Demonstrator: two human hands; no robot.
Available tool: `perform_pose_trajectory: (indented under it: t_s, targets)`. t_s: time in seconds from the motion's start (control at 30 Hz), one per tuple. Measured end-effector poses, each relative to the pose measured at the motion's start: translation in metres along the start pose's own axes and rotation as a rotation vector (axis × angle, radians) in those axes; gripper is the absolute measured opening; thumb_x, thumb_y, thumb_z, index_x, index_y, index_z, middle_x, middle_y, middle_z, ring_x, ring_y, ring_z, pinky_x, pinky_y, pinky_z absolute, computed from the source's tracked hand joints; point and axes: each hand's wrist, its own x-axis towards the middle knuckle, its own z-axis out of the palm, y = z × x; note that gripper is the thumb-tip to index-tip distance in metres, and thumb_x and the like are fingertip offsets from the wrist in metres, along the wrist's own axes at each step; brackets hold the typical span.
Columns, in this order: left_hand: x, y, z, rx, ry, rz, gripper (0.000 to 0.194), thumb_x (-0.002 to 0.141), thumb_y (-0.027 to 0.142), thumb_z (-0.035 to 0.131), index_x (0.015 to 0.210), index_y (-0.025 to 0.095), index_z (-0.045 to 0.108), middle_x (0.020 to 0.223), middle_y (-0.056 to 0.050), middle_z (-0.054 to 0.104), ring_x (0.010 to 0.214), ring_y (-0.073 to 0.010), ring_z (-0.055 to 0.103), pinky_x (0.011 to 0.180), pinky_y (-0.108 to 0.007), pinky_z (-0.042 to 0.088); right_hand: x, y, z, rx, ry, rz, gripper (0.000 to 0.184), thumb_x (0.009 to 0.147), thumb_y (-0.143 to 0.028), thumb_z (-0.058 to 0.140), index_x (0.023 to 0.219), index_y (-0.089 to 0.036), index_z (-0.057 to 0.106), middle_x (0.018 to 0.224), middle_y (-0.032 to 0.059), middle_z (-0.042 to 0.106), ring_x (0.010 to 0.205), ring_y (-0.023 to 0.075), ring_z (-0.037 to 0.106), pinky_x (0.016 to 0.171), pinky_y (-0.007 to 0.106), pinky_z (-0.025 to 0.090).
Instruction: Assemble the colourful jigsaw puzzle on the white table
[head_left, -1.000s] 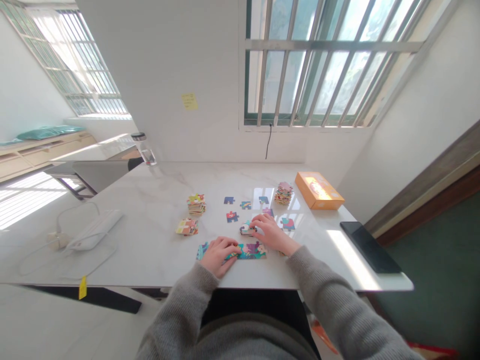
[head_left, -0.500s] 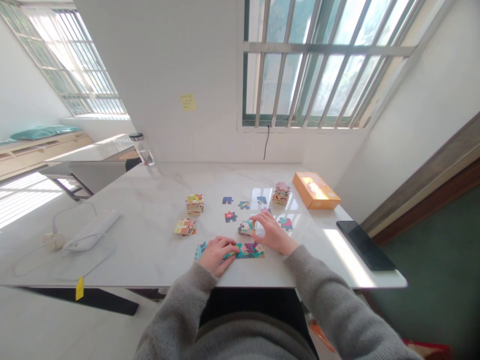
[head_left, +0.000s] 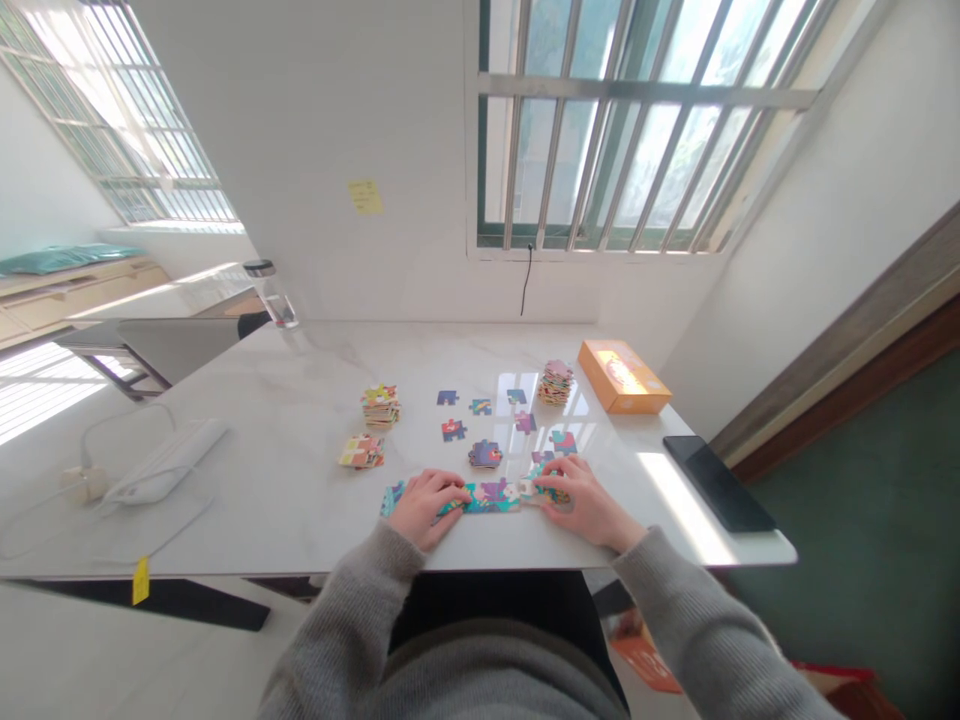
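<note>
A strip of joined puzzle pieces [head_left: 496, 495] in teal and purple lies near the table's front edge. My left hand [head_left: 426, 508] rests over its left part, fingers and thumb closed about its two long edges. At the strip's right end, my right hand [head_left: 585, 500] pinches a teal-and-white puzzle piece [head_left: 531, 486], against or very near the end; its fingers hide part of it. Just behind the strip sits a small pile of puzzle pieces [head_left: 485, 454], dark blue on top. Several loose pieces lie farther back, among them a red-and-blue piece [head_left: 453, 430] and a purple piece [head_left: 525, 422].
Stacks of pieces stand at left [head_left: 381, 406] and at back right [head_left: 555, 383], with a low pile [head_left: 362, 451] at left. An orange box [head_left: 624, 377] and a black tablet [head_left: 718, 484] lie at right. A white power strip [head_left: 169, 462] with cables is far left.
My right hand has moved from the small pile to the strip's right end, taking a puzzle piece along. The pile's top now shows dark blue. My left hand stays on the strip.
</note>
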Motion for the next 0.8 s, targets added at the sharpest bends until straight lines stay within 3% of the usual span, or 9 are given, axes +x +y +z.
perform_pose_trajectory:
  t_s: [0.47,0.8]
  targets:
    - [0.0007,0.003,-0.0014,-0.002,0.003,-0.017,0.022,0.09,0.028,0.056,0.106,0.027,0.071,0.119,-0.005,0.067,0.111,-0.025,0.055,0.094,-0.042,0.043,0.0057,-0.0072,-0.0011,0.046,-0.118,-0.013,0.032,0.082,-0.015,0.068,0.106,-0.033,0.077,0.106,0.0063,0.063,0.1,0.0241,0.056,0.096,0.046,0.046]
    - [0.0014,0.0029,-0.0033,-0.006,-0.014,-0.032,0.021,0.091,0.026,0.057,0.106,0.027,0.071,0.119,-0.005,0.066,0.11,-0.025,0.056,0.095,-0.041,0.042,0.0073,-0.0028,-0.0032,0.026,-0.116,-0.02,0.032,0.081,-0.012,0.068,0.105,-0.03,0.076,0.104,0.0066,0.062,0.1,0.0241,0.055,0.097,0.046,0.046]
